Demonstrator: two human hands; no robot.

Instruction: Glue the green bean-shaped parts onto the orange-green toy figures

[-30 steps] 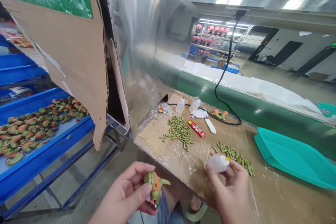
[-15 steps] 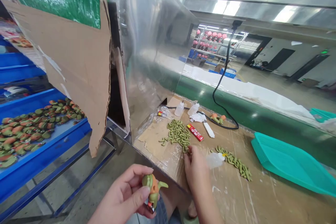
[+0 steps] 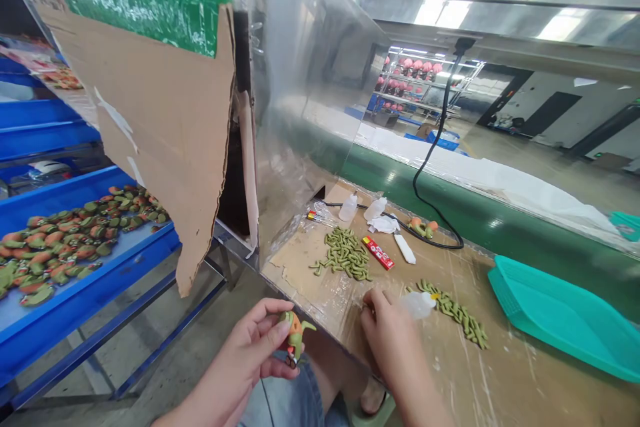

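l hand point(image 3: 257, 340) has thumb + fingers clamped on small green/orange toy point(image 3: 295, 330), above lap by table point(image 3: 505, 383) edge. r hand point(image 3: 393, 327) at table, fingers curled, tips hidden, can't tell if they grip anything. bottle point(image 3: 417, 305) w/ yellow tip just beside r hand, nr row of green pcs point(image 3: 463, 320). green heap point(image 3: 345, 253) beyond, red box point(image 3: 379, 252) beside it.

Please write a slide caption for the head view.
Left hand holding a figurine beside a workbench with green pieces.
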